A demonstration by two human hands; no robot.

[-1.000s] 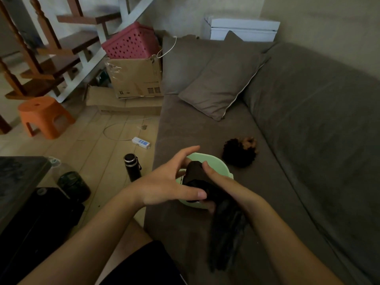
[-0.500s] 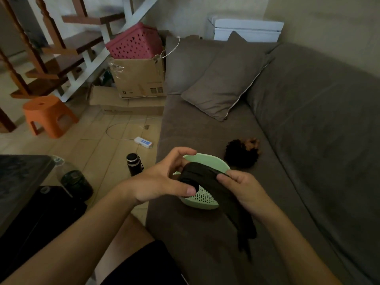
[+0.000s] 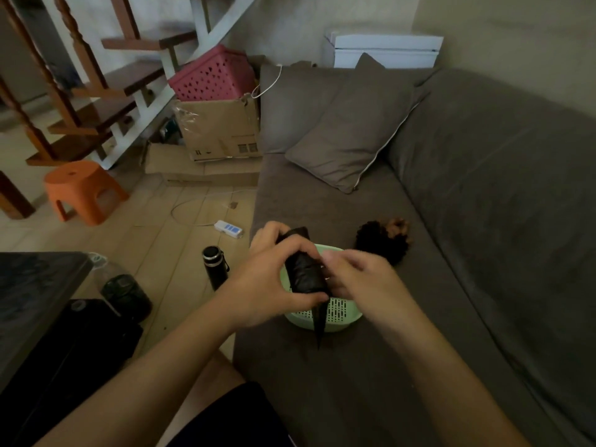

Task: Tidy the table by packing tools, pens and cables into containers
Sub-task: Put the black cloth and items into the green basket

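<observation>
Above green basket [image 3: 338, 312], left hand [image 3: 274, 279] grips, right hand [image 3: 361, 279] pinches rolled black cloth [image 3: 303, 269], its length pointing away

Right hand [image 3: 361, 279] motion-blurred; fingertips lost behind the black roll [image 3: 303, 272], so its grip can't be told. Roll partly covered by left hand [image 3: 267, 285]; material unclear in the dim light. Basket [image 3: 342, 309] mostly hidden under hands and roll; contents not visible. Dark fuzzy clump [image 3: 382, 240] on sofa [image 3: 483, 221]: can't identify. Sofa cut by right and bottom edges. Table [image 3: 38, 285] cut by left edge. Box [image 3: 222, 130] print too small to read.
</observation>
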